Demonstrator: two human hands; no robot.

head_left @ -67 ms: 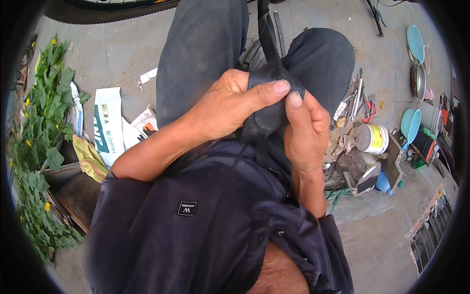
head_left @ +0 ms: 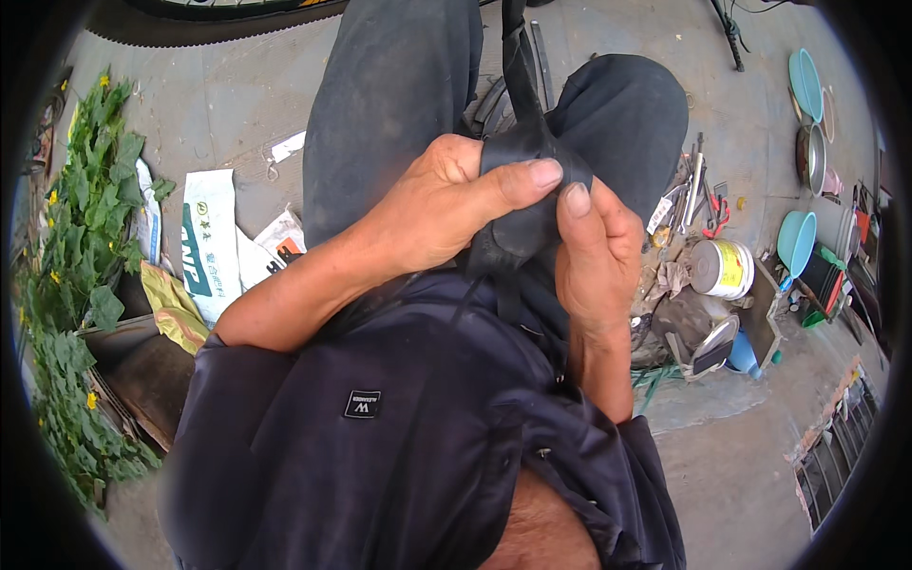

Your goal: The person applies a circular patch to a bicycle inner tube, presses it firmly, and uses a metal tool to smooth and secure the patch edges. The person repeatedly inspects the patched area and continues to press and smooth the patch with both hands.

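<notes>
A flat, black rubber inner tube (head_left: 518,76) runs down between my knees and widens where I hold it above my lap. My left hand (head_left: 451,199) grips it from the left, thumb laid across the top and fingers hidden behind the rubber. From the right, my right hand (head_left: 598,252) is closed on the same stretch, its thumb pressed on the tube close to the left thumb. Both thumb tips nearly meet. Below them, a slack fold of the tube hangs toward my dark jacket (head_left: 418,351).
Leafy plants with yellow flowers (head_left: 85,190) and a white-and-green sack (head_left: 214,247) lie left. Loose hand tools (head_left: 695,185), a white bucket (head_left: 717,268) and turquoise basins (head_left: 796,237) stand right. A dark tyre (head_left: 209,33) crosses the top left; a floor grate (head_left: 841,442) lies lower right.
My right hand has shifted very slightly to the right, its thumb a touch farther from the left one. The grip of both hands on the tube stays the same.
</notes>
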